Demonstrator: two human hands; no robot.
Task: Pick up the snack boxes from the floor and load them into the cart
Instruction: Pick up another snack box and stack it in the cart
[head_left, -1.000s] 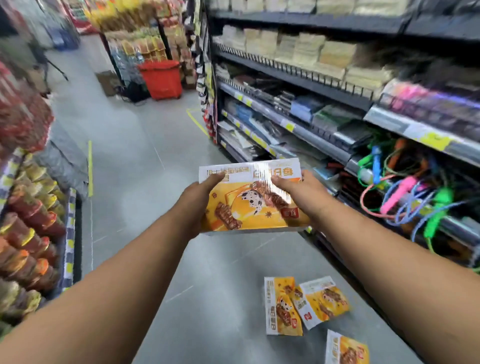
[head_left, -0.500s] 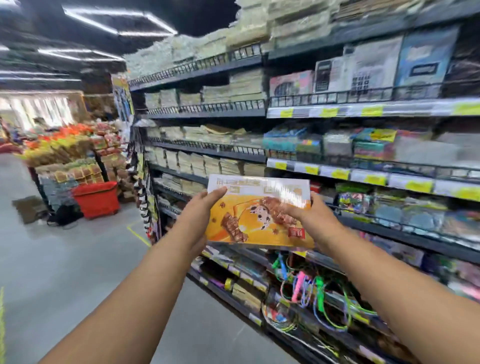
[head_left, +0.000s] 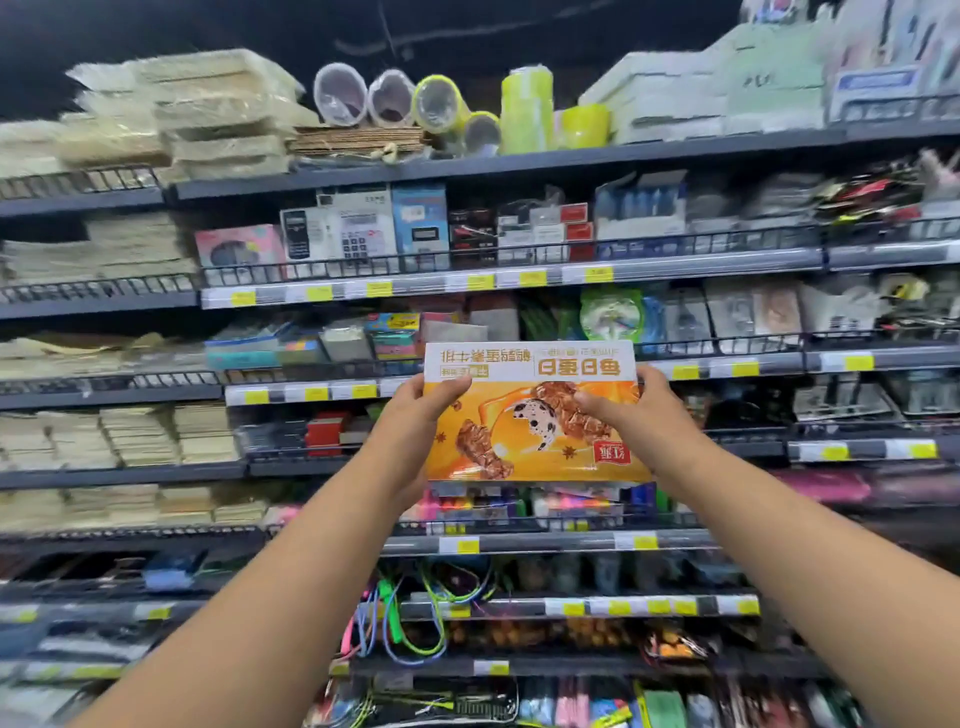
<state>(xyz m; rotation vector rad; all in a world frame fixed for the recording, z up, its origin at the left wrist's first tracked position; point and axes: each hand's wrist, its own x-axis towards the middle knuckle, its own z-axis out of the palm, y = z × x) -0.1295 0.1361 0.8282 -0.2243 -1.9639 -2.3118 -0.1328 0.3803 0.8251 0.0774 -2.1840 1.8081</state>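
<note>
I hold one flat orange and white snack box (head_left: 524, 436) out in front of me at chest height, upside down, its printed face toward me. My left hand (head_left: 410, 431) grips its left edge with the thumb across the front. Its right edge is gripped by my right hand (head_left: 631, 421), thumb also on the front. The box is level and in front of the store shelves. Neither the floor, the other boxes nor any cart is in view.
A tall dark shelf unit (head_left: 519, 280) fills the whole view, stocked with stationery, calculators (head_left: 358, 234), paper stacks (head_left: 140, 436) and tape rolls (head_left: 441, 104). Coloured skipping ropes (head_left: 410, 618) hang on a low shelf below my arms.
My view has swung from the aisle floor up and right to face the shelves. The boxes on the floor and the red basket left the frame. Both hands kept hold of the box.
</note>
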